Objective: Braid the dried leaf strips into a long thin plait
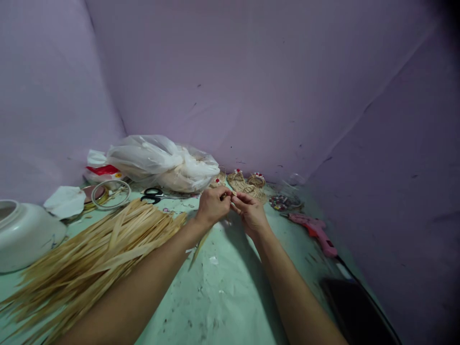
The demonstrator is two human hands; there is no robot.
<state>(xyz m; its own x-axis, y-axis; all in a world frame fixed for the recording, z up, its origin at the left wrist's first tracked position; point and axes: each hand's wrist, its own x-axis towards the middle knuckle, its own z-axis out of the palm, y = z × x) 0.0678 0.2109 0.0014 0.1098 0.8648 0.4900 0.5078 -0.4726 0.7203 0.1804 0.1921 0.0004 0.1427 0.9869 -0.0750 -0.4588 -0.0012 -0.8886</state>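
Note:
My left hand (214,206) and my right hand (251,213) meet above the table, both closed in a pinch. Between their fingertips is a small tan piece of straw strip (234,193), mostly covered by the fingers. Just behind them lie small woven straw slippers (237,182) with red and white beads on top. A long bundle of dried straw strips (118,235) spreads to the left, partly behind my left forearm. One loose strip (197,251) rests on the table beside that forearm.
Black-handled scissors (152,195), a tape roll (111,194) and a white jar (25,235) are on the left. A plastic bag (161,163) sits against the wall. To the right are beads (282,202), a corded pink glue gun (316,230) and a dark flat object (355,311).

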